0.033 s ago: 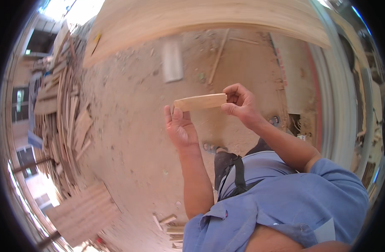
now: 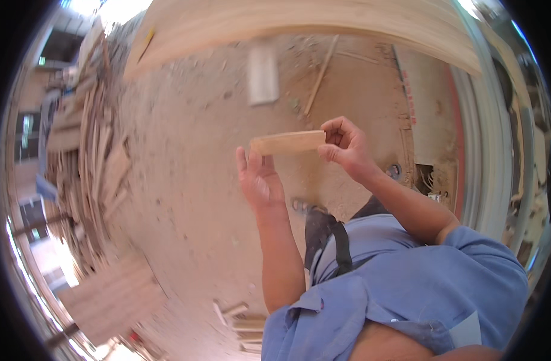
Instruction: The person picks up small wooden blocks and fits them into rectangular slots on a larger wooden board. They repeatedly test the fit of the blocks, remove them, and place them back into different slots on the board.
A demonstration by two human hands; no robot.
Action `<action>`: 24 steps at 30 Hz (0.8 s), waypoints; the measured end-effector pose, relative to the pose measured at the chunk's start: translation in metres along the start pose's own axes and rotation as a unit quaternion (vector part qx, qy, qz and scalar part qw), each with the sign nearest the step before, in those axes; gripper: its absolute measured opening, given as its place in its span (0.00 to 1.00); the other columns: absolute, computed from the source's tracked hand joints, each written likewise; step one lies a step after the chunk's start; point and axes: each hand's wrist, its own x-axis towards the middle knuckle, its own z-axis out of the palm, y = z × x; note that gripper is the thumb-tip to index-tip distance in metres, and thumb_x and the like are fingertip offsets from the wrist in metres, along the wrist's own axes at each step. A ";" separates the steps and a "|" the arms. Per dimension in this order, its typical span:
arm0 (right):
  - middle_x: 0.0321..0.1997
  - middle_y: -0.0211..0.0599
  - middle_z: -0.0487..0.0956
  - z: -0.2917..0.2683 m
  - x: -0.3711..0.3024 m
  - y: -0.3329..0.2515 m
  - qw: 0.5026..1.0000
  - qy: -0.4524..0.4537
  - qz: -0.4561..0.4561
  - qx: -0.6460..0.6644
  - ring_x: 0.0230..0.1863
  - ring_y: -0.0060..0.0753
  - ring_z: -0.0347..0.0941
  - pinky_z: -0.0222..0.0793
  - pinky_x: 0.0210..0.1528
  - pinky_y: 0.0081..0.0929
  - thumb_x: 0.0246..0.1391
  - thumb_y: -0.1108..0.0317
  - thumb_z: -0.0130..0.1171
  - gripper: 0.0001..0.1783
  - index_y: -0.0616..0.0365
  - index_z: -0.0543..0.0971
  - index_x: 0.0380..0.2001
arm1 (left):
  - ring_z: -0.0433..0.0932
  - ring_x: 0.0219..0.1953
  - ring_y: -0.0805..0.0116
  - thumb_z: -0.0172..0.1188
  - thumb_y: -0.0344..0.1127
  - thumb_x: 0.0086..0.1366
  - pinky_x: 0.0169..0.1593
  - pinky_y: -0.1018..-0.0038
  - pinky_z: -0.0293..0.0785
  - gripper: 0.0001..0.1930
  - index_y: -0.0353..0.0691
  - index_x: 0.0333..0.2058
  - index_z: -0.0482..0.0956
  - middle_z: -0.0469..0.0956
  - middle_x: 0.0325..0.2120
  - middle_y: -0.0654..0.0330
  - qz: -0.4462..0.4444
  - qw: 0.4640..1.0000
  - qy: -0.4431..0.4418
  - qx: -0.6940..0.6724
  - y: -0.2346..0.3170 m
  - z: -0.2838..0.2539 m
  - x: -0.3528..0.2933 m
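The right hand [image 2: 350, 150] pinches one end of the block [image 2: 290, 143], thumb opposite curled fingers; the left hand [image 2: 262, 185], half open, touches the other end, whether gripping cannot be told; the block's long axis runs crosswise from hand to hand, neither nearer
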 end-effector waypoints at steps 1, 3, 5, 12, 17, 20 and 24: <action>0.42 0.29 0.77 0.032 0.003 0.016 1.000 -0.011 0.012 -0.010 0.40 0.18 0.74 0.75 0.42 0.19 0.53 0.81 0.68 0.22 0.60 0.73 0.50 | 0.79 0.52 0.58 0.60 0.23 0.69 0.62 0.61 0.76 0.20 0.36 0.58 0.68 0.79 0.48 0.55 -0.003 1.000 0.023 -0.007 0.024 -0.022 0.006; 0.39 0.28 0.75 0.099 0.014 0.044 0.998 -0.022 -0.011 -0.051 0.38 0.18 0.74 0.75 0.41 0.20 0.52 0.81 0.69 0.22 0.61 0.73 0.48 | 0.78 0.54 0.56 0.58 0.28 0.72 0.64 0.58 0.74 0.18 0.33 0.58 0.68 0.77 0.50 0.53 -0.009 0.999 0.047 -0.015 0.076 -0.043 0.027; 0.38 0.29 0.75 0.155 0.029 0.065 0.989 -0.050 -0.066 -0.125 0.37 0.20 0.74 0.74 0.40 0.21 0.49 0.81 0.70 0.21 0.61 0.74 0.46 | 0.78 0.55 0.54 0.58 0.28 0.72 0.64 0.58 0.74 0.18 0.33 0.57 0.68 0.77 0.52 0.52 -0.015 0.998 0.009 -0.056 0.118 -0.066 0.043; 0.35 0.38 0.73 0.310 0.124 0.133 0.866 -0.196 -0.263 -0.378 0.35 0.33 0.75 0.74 0.39 0.28 0.45 0.79 0.70 0.19 0.60 0.76 0.41 | 0.79 0.55 0.52 0.53 0.18 0.68 0.59 0.58 0.78 0.21 0.32 0.59 0.64 0.76 0.52 0.50 0.023 0.999 0.033 0.014 0.242 -0.120 0.161; 0.39 0.39 0.79 0.419 0.218 0.190 0.896 -0.338 0.067 -0.279 0.40 0.29 0.78 0.76 0.45 0.29 0.51 0.72 0.70 0.24 0.61 0.74 0.51 | 0.82 0.49 0.56 0.54 0.17 0.67 0.54 0.64 0.80 0.25 0.34 0.61 0.62 0.77 0.52 0.48 0.041 0.981 0.112 0.155 0.352 -0.165 0.270; 0.41 0.41 0.82 0.517 0.318 0.205 0.855 -0.413 0.131 -0.283 0.43 0.31 0.80 0.77 0.48 0.31 0.56 0.65 0.69 0.27 0.62 0.73 0.55 | 0.83 0.48 0.56 0.56 0.21 0.69 0.53 0.66 0.80 0.24 0.35 0.62 0.62 0.77 0.52 0.49 0.074 0.968 0.137 0.196 0.441 -0.183 0.352; 0.44 0.43 0.84 0.664 0.399 0.212 0.800 -0.476 0.179 -0.317 0.45 0.34 0.81 0.76 0.51 0.32 0.59 0.59 0.66 0.27 0.62 0.75 0.57 | 0.83 0.49 0.57 0.58 0.25 0.71 0.52 0.66 0.81 0.24 0.36 0.63 0.61 0.77 0.53 0.49 0.116 0.956 0.194 0.186 0.550 -0.193 0.419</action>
